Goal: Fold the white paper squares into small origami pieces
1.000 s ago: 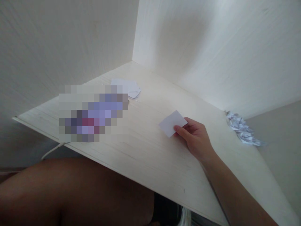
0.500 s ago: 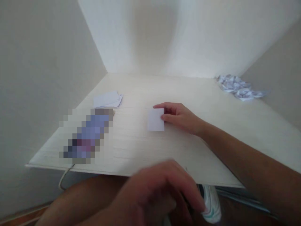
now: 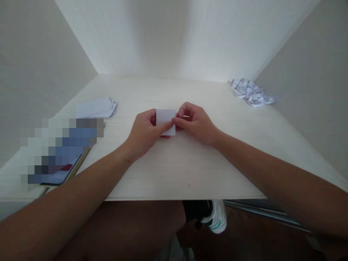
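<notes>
Left fingers [image 3: 164,127] newly gripping paper square [image 3: 165,115] | right fingers [image 3: 183,123] still pinching its right edge

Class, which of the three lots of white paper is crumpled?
The heap at far right; the stack at left and the held piece look smooth.

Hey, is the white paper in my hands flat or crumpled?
Flat: the white paper shows a smooth face and straight edges. Whether it's folded into layers, I cannot tell.
</notes>
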